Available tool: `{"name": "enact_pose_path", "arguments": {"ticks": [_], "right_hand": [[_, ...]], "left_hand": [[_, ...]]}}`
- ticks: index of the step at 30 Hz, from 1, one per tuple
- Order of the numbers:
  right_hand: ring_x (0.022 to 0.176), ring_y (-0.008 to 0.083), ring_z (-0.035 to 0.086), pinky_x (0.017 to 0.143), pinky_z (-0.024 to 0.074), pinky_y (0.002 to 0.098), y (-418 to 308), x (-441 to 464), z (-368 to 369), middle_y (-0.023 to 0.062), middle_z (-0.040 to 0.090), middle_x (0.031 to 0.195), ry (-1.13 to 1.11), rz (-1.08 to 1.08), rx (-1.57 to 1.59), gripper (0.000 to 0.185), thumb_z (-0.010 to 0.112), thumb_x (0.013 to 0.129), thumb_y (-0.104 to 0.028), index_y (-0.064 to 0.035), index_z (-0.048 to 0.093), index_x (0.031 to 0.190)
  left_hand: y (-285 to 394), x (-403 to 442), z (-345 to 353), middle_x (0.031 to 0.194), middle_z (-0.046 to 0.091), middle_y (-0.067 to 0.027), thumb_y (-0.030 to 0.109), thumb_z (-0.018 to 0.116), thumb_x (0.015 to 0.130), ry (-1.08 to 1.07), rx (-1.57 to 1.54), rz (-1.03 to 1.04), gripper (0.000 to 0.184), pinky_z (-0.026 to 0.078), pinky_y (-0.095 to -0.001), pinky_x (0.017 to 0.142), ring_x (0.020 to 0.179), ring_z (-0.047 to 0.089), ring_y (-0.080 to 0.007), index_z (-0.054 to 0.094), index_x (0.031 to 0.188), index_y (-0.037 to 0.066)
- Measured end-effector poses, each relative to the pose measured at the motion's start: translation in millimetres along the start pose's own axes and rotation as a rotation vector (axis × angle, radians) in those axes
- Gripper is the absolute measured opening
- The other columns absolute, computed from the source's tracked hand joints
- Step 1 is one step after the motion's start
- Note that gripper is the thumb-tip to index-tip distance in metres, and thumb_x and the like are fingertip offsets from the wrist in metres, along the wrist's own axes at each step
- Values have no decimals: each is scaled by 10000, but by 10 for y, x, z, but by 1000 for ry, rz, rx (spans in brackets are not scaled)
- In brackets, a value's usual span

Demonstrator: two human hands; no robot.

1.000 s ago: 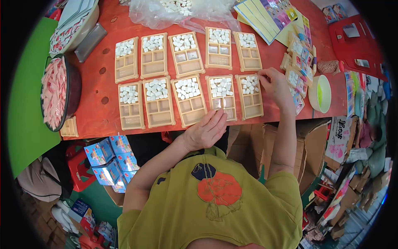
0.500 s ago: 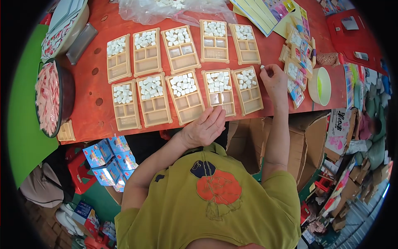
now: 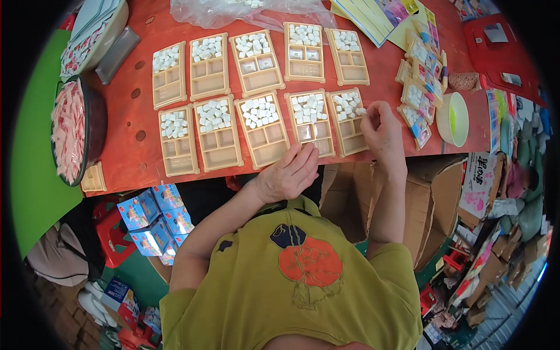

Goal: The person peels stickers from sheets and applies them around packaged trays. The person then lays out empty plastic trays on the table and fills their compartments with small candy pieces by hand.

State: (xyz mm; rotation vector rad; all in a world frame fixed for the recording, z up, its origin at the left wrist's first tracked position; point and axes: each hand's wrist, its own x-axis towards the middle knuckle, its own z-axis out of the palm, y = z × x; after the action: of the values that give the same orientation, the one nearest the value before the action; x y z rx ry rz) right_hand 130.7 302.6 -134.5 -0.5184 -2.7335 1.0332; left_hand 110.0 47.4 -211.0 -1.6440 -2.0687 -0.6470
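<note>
Beside the front right tray [image 3: 350, 129], my right hand [image 3: 384, 134] pinches a small white cube [image 3: 361, 111] between thumb and fingertips. White cubes fill the large top compartment of that tray; its smaller lower compartments look bare. My left hand [image 3: 287, 176] rests at the table's front edge, fingers stretched and slightly curved, just below another tray [image 3: 319, 146]. No held thing shows in it, though its palm is hidden. Several more beige trays, such as the front middle tray [image 3: 265, 153], stand in two rows, each with white cubes at the top.
On the right are a pile of filled packs [image 3: 421, 96] and a pale bowl [image 3: 452, 119]. A dark basin of pink-and-white packets [image 3: 69, 131] stands at the left. A clear plastic bag [image 3: 245, 14] and yellow printed sheets [image 3: 364, 20] lie at the back. Open cardboard boxes [image 3: 408, 204] are below the edge.
My right hand has moved slightly left and down, bringing the pinched cube to the right edge of the front right tray. My left hand stays nearly still. The view has shifted a little.
</note>
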Motion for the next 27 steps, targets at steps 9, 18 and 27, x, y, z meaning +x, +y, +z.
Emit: {"name": "enact_pose_path", "arguments": {"ticks": [9,18,27], "right_hand": [[701,42,525,640,460,230,42,77,252,-17,596,782,-93,-61,88,136,680,948,-67,-7,609,1047],[718,32,508,655,447,214,161,101,62,-40,601,851,27,139,187,92,662,967,-80,-21,644,1035],[642,115,524,603,450,273,-179,104,281,69,608,820,-21,-216,32,127,693,917,-70,1,637,1006]], "left_hand": [[-1,3,13,1221,672,-175,230,707,865,8,1,-5,297,386,-512,1139,1226,605,-330,702,1044,-6],[-8,7,3,1205,670,-178,218,682,871,24,-23,0,288,396,-499,1142,1213,603,-335,712,1041,-14],[-16,15,-21,1175,680,-172,227,698,859,28,-24,-2,301,415,-503,1114,1195,614,-322,708,1034,-18]]}}
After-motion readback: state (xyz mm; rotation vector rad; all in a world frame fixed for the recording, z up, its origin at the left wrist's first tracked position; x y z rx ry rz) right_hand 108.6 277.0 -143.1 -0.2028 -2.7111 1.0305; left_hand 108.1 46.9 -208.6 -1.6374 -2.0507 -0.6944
